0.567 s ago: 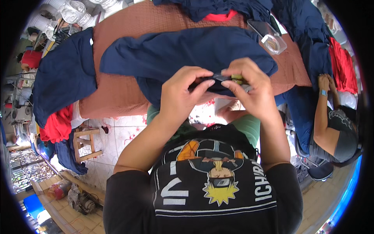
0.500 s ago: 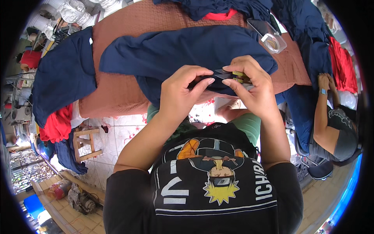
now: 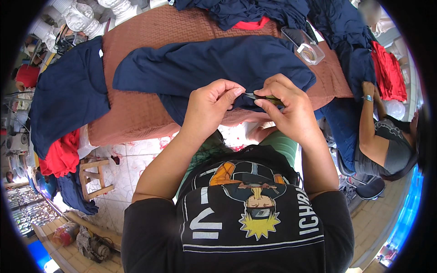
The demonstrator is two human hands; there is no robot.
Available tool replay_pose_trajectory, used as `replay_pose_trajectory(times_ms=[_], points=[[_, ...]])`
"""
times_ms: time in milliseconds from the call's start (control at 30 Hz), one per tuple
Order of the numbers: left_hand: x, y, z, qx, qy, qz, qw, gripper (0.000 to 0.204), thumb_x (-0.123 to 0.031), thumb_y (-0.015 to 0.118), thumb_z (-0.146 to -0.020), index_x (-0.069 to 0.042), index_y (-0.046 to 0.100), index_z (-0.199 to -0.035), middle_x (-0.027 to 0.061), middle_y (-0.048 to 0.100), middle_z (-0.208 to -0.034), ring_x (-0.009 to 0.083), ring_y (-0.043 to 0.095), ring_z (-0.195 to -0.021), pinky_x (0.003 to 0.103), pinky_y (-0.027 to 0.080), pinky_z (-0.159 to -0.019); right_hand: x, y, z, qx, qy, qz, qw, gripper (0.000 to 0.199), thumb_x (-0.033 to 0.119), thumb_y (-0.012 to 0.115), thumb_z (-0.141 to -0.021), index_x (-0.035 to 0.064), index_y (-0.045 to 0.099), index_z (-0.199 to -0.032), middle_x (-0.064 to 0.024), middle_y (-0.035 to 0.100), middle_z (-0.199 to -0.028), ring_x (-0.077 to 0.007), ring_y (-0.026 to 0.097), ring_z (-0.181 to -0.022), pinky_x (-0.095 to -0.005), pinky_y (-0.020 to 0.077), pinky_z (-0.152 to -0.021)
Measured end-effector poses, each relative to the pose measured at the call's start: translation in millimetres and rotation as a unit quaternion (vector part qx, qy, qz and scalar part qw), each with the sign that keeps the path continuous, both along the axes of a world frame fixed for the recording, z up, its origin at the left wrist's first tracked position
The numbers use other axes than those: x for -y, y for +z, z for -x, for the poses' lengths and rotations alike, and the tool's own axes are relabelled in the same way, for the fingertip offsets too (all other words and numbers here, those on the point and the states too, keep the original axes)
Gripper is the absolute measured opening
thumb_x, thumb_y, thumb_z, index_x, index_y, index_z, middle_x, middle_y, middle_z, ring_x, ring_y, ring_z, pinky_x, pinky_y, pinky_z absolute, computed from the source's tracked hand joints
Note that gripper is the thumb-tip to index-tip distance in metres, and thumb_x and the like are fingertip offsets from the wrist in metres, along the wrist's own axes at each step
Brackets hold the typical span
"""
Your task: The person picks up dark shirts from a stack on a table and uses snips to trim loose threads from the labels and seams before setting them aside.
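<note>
A navy garment (image 3: 200, 61) lies spread over the near part of the table, its lower edge drooping over the side. My left hand (image 3: 205, 107) pinches a bit of its near edge between thumb and forefinger; any thread there is too fine to make out. In my right hand (image 3: 291, 104) I hold thread snips (image 3: 274, 99) with yellow-green handles. Their pointed blades are close together and reach to the left fingertips, right at the pinched cloth.
A brown cover (image 3: 150, 32) drapes the table. A clear plastic box (image 3: 314, 55) with a tape roll stands at the right. More navy clothes (image 3: 68, 82) hang over the left end. A wooden stool (image 3: 95, 179) stands at lower left. Another person (image 3: 382, 132) works at the right.
The snips' blades have come together from a spread position and moved slightly left, nearer the left fingertips. The whole view has shifted a little.
</note>
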State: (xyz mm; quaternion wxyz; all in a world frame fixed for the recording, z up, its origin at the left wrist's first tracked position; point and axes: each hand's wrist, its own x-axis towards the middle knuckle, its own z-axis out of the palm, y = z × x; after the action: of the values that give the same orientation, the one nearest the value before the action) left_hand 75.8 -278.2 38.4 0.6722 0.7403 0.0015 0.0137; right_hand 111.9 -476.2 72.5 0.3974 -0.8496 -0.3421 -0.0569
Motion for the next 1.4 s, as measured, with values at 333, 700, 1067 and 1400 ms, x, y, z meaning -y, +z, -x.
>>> replay_pose_trajectory(times_ms=[333, 700, 1067, 1400], points=[[0.7, -6.9, 6.0, 0.119, -0.015, -0.059, 0.991, 0.019, -0.020, 0.066, -0.093, -0.001, 0.068, -0.098, 0.0024, 0.067, -0.085, 0.0047, 0.056, -0.074, 0.021, 0.047, -0.067, -7.8, 3.9, 7.9, 0.054, 0.006, 0.054, 0.997, 0.018, 0.009, 0.073, -0.078, 0.0041, 0.064, -0.092, -0.0093, 0.062, -0.091, -0.0304, 0.065, -0.076, -0.0366, 0.0515, -0.066], [31.1, 0.2, 25.2, 0.263, 0.036, -0.451, 0.852, 0.049, -0.028, 0.080, -0.068, -0.009, 0.060, -0.109, 0.0061, 0.063, -0.102, 0.0243, 0.058, -0.097, 0.040, 0.040, -0.086, 25.5, 5.2, -9.8, 0.062, 0.003, -0.006, 0.998, 0.041, 0.009, 0.082, -0.068, 0.0084, 0.065, -0.105, -0.0105, 0.058, -0.107, -0.0311, 0.063, -0.093, -0.0380, 0.0510, -0.082], [-0.9, 32.4, -27.9, 0.187, 0.199, -0.339, 0.900, 0.027, 0.003, 0.062, -0.072, -0.007, 0.065, -0.097, 0.0079, 0.061, -0.097, 0.0259, 0.061, -0.087, 0.036, 0.049, -0.077, -10.8, 1.7, -48.0, -0.013, 0.018, -0.181, 0.983, 0.015, 0.007, 0.074, -0.079, 0.0019, 0.067, -0.092, -0.0104, 0.066, -0.081, -0.0201, 0.064, -0.070, -0.0296, 0.0498, -0.065], [-16.6, 10.9, -28.7, -0.103, -0.142, 0.220, 0.960, 0.031, 0.003, 0.055, -0.090, 0.005, 0.061, -0.120, 0.0054, 0.067, -0.106, 0.0089, 0.062, -0.093, 0.025, 0.049, -0.088, -6.0, -23.3, -84.2, -0.150, -0.066, -0.161, 0.973, 0.022, 0.022, 0.075, -0.085, 0.0007, 0.069, -0.089, -0.0030, 0.068, -0.075, -0.0066, 0.059, -0.069, -0.0242, 0.0480, -0.065]])
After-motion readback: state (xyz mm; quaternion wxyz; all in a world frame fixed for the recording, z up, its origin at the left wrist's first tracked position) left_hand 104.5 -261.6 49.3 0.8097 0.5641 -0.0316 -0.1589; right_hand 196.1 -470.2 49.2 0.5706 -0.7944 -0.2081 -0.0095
